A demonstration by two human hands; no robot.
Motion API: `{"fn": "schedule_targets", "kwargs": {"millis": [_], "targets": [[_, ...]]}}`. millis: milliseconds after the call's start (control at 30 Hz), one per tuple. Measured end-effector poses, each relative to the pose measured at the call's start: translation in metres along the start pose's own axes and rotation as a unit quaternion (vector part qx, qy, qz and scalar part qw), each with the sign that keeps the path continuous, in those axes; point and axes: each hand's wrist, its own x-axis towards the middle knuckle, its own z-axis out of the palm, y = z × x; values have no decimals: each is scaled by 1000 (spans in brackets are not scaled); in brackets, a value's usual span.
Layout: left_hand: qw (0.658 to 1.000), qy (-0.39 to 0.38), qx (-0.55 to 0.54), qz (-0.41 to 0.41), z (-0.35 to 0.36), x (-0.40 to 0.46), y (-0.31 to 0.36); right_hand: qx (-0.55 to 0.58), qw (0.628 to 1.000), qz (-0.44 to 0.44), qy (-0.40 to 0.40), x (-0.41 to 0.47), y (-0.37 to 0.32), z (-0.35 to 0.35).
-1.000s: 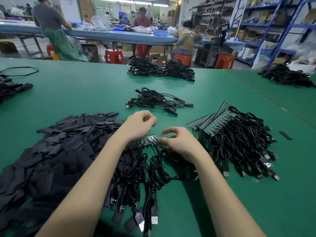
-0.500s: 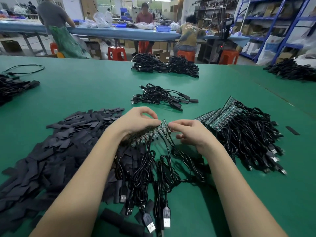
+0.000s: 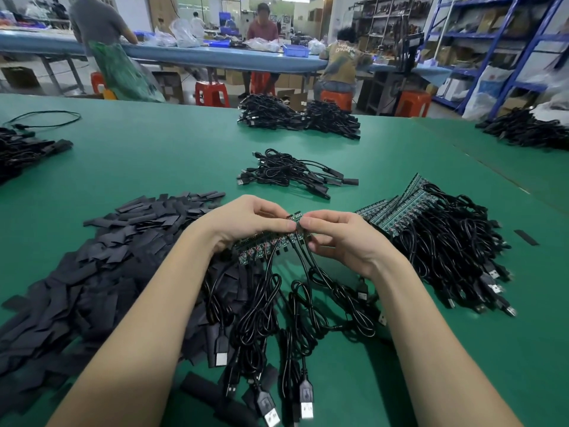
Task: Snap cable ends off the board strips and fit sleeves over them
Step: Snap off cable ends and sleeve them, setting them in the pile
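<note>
Board strip (image 3: 271, 241), green and hung with black cables (image 3: 295, 300), is lifted above the green table (image 3: 154, 161) in front of me. My left hand (image 3: 246, 221) grips the strip's main run with curled fingers; my right hand (image 3: 341, 238) pinches its end piece between thumb and forefinger, the two hands almost touching. Left of the strip lies a heap of flat black sleeves (image 3: 92, 266). To the right I see stacked strips with cables (image 3: 431, 229). Beyond my hands sits a small bundle of finished cables (image 3: 292, 174).
</note>
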Motion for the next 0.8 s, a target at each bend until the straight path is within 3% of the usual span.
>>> {"fn": "schedule_targets", "kwargs": {"millis": [233,433,600,700,800], "targets": [[996,-34,-81,-14,3,0,-6,53,996,66,-21,0,0,1],[990,-54,-124,36,6,4,-9,177,977,104,-52,-4,0,6],[999,-14,-28,16,3,1,-4,108,992,65,31,-5,-6,-5],[995,65,76,18,8,4,0,34,994,8,102,-6,-15,-12],[976,197,66,57,28,9,13,84,989,-23,115,-5,-20,-12]]}}
